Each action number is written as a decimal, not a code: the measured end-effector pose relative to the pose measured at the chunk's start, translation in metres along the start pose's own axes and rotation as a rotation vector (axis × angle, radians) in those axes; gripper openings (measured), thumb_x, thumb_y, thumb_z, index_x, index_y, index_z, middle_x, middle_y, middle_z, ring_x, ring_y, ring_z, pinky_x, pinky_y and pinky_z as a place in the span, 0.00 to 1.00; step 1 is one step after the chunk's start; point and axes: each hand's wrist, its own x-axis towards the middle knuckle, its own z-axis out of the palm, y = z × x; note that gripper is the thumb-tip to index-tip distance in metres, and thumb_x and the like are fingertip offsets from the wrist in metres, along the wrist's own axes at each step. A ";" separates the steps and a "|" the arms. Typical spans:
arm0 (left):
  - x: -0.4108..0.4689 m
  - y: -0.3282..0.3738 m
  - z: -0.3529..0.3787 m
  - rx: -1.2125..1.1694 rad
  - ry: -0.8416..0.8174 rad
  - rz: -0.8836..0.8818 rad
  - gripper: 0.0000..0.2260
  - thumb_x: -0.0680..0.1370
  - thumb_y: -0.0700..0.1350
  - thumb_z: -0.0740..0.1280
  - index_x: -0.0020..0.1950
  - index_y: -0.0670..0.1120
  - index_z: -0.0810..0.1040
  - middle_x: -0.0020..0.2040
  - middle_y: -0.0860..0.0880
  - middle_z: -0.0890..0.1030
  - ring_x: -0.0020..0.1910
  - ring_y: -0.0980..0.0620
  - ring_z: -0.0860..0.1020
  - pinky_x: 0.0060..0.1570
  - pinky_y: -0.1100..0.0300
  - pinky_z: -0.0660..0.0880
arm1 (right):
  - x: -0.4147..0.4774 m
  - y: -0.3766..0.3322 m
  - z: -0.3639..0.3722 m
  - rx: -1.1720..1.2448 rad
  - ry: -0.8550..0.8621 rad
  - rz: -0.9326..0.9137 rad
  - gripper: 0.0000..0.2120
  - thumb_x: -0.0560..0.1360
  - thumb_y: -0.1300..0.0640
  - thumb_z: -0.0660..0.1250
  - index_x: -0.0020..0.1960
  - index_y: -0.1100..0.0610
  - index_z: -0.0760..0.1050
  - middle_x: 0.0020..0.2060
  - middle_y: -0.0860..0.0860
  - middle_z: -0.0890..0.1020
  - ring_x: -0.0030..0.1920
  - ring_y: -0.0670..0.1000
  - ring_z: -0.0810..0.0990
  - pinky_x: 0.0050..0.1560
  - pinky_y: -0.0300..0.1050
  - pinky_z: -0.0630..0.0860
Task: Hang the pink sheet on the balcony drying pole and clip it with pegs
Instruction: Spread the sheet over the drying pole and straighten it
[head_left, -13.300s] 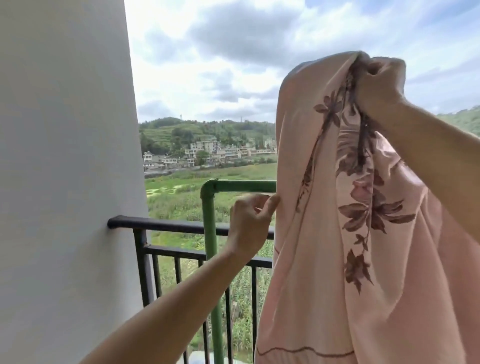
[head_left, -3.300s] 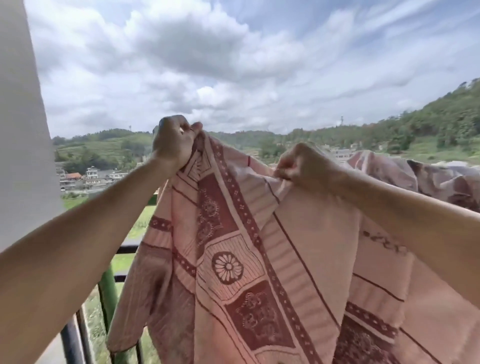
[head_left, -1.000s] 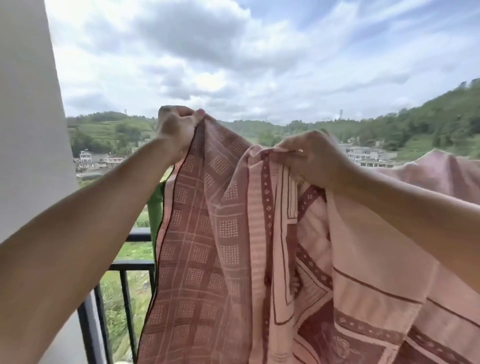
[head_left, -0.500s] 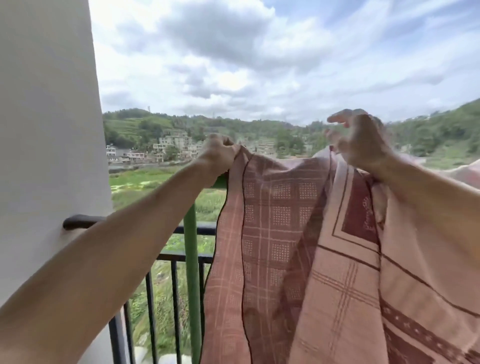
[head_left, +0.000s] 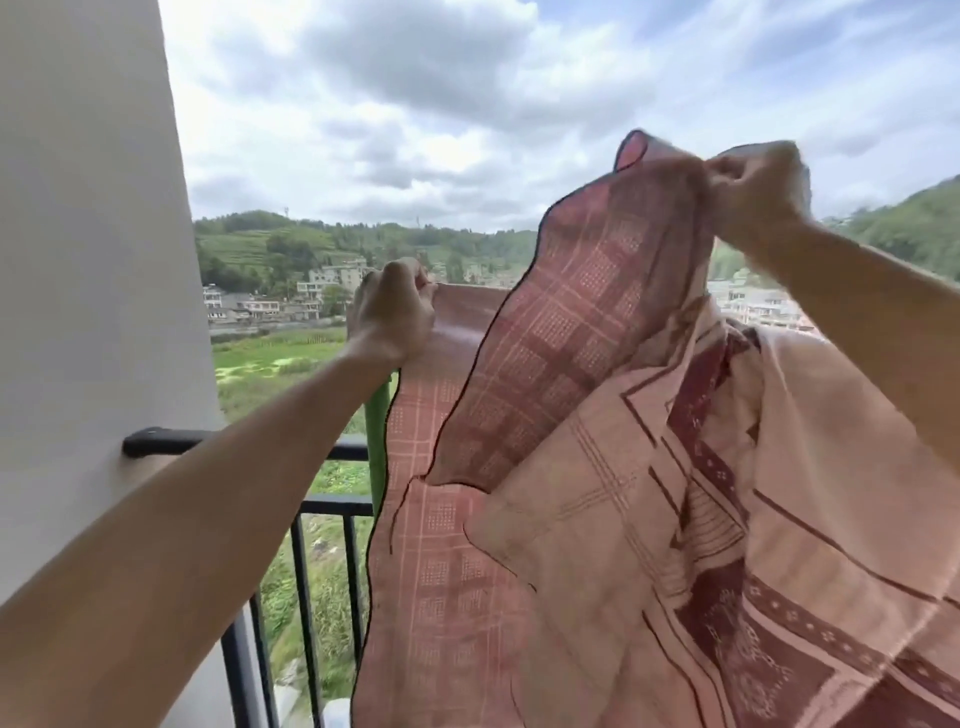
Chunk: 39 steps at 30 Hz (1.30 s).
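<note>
At the top edge of the pink sheet (head_left: 597, 519), the left hand (head_left: 392, 312) is curled round the cloth, gripping it. Above and to its right, the right hand (head_left: 756, 187) pinches a raised fold of the same sheet between thumb and fingers (head_left: 737, 169). The sheet hangs below both hands, a checked flap drooping between them. Just under the left hand a green pole (head_left: 377, 447) shows beside the cloth's edge. Below the left forearm runs a black railing (head_left: 337, 505), fixed to a white wall (head_left: 88, 260) farther left.
</note>
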 end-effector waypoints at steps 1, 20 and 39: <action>-0.001 -0.001 0.000 0.010 0.025 -0.001 0.03 0.78 0.41 0.66 0.48 0.43 0.77 0.39 0.48 0.78 0.39 0.51 0.76 0.36 0.62 0.67 | 0.019 0.005 0.001 0.072 0.011 0.187 0.18 0.73 0.50 0.63 0.30 0.60 0.73 0.15 0.45 0.70 0.17 0.41 0.66 0.17 0.39 0.64; -0.007 0.005 0.007 0.055 0.165 0.104 0.06 0.78 0.42 0.65 0.49 0.40 0.79 0.40 0.43 0.82 0.35 0.51 0.74 0.35 0.59 0.67 | -0.103 0.022 -0.028 -0.292 -0.477 -0.858 0.10 0.75 0.47 0.68 0.52 0.49 0.83 0.48 0.46 0.84 0.50 0.50 0.80 0.45 0.51 0.79; -0.093 0.002 -0.033 0.226 0.160 0.289 0.15 0.74 0.46 0.69 0.58 0.43 0.76 0.51 0.45 0.75 0.52 0.46 0.73 0.50 0.52 0.71 | -0.012 0.011 0.033 -0.258 -0.779 0.052 0.18 0.78 0.53 0.66 0.64 0.59 0.74 0.62 0.55 0.77 0.59 0.56 0.77 0.58 0.47 0.73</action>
